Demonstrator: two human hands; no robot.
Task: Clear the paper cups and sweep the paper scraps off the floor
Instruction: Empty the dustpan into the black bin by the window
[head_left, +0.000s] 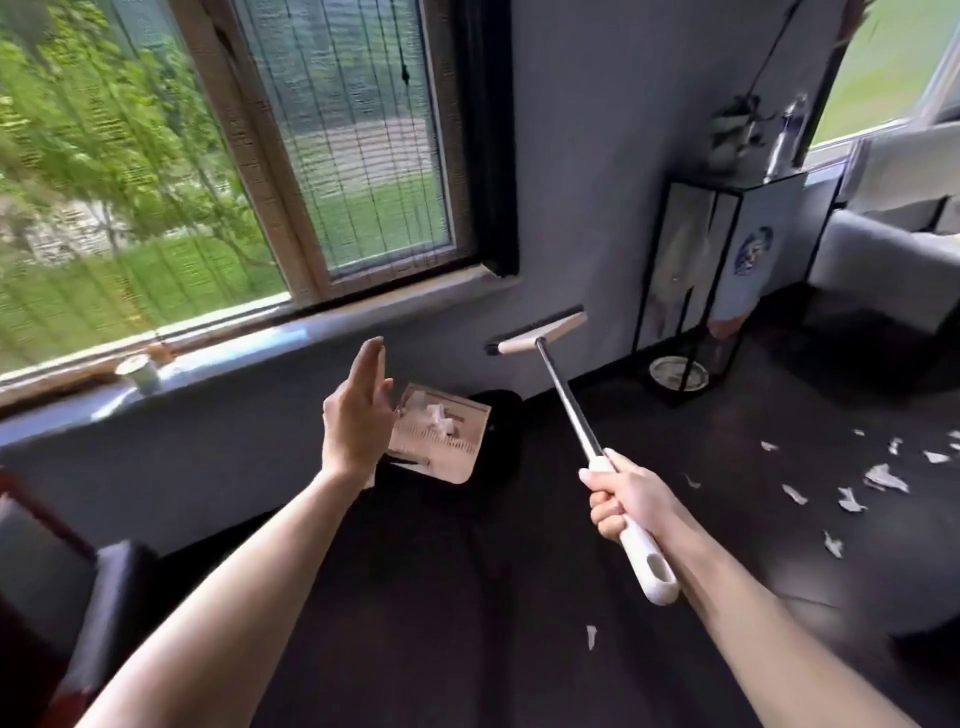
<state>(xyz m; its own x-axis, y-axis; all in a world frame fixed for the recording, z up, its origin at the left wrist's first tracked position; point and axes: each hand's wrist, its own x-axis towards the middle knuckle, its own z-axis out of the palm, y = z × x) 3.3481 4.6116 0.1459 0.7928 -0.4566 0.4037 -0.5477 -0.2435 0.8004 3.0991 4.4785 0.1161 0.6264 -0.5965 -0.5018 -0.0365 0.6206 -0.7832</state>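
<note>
My right hand (621, 503) grips the white handle of a broom (569, 410); its metal shaft runs up to the beige head (537, 335), which hangs in the air near the wall. My left hand (358, 410) is raised with straight fingers and holds nothing. Just behind it a beige dustpan (447, 441) with white paper scraps in it tilts over a black bin (501, 457). More white paper scraps (852, 493) lie scattered on the dark floor at the right, and one scrap (591, 635) lies near my feet. A paper cup (139, 371) stands on the window sill.
A black metal stand (722, 280) with a plant and a bottle on top is against the wall at the right. A grey sofa (893, 265) lies beyond it. A dark chair (62, 582) is at the lower left. The window sill (249, 348) runs along the left wall.
</note>
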